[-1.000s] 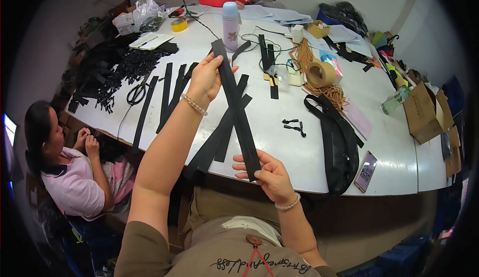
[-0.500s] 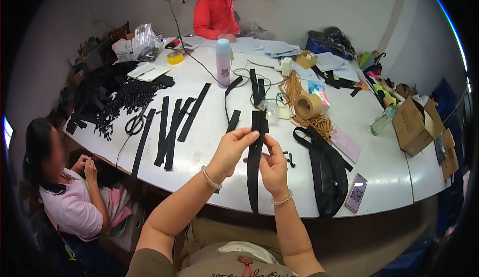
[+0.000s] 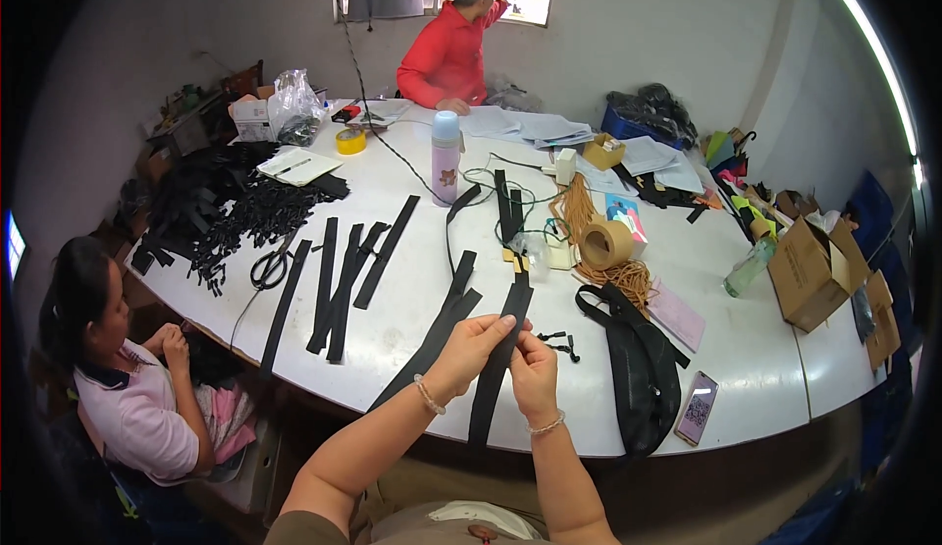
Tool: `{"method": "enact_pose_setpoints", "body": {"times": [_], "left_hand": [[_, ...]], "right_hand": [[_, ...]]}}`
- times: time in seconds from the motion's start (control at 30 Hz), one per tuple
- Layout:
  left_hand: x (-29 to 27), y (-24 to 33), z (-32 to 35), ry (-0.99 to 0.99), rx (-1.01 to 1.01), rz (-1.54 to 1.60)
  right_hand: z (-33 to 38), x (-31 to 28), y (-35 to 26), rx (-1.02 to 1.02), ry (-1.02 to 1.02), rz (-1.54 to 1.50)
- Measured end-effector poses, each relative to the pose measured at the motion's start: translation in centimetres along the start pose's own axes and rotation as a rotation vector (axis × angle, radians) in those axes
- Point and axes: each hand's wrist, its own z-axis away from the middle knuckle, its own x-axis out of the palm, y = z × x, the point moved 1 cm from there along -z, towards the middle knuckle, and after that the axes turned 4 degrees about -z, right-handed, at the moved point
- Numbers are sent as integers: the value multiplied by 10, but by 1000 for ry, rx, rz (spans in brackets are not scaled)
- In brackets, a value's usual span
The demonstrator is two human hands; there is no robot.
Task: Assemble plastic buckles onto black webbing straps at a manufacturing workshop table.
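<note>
A long flat black fabric strip [image 3: 488,405] hangs between my hands over the near edge of the white table. My left hand [image 3: 473,349] pinches it near its upper part, thumb on top. Close beside it, my right hand [image 3: 535,376] has its fingers closed on the strip's right edge. More black strips [image 3: 428,347] lie just left of my hands, partly behind my left arm. Beyond the held strip, another pair of black strips [image 3: 508,204] lies near a cord. Small black pieces [image 3: 563,345] rest right of my right hand.
Several black strips [image 3: 339,295], scissors [image 3: 269,268] and a black heap [image 3: 235,202] occupy the left. A bottle [image 3: 445,157], tape roll [image 3: 605,244], black bag [image 3: 638,373], phone [image 3: 698,408] and cardboard box [image 3: 816,268] stand or lie around. One person sits left, another stands at the far side.
My hands have come lower, toward me, with the strip, whose top end now shows just above my fingers. More of the strips left of my hands is visible. The view has shifted slightly.
</note>
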Motion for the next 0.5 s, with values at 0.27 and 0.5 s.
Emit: {"method": "enact_pose_setpoints", "body": {"times": [0.27, 0.5], "left_hand": [[-20, -43, -12, 169, -53, 64], [-27, -66, -17, 232, -109, 148]], "right_hand": [[4, -6, 49, 17, 83, 61], [10, -8, 68, 53, 111, 25]]}}
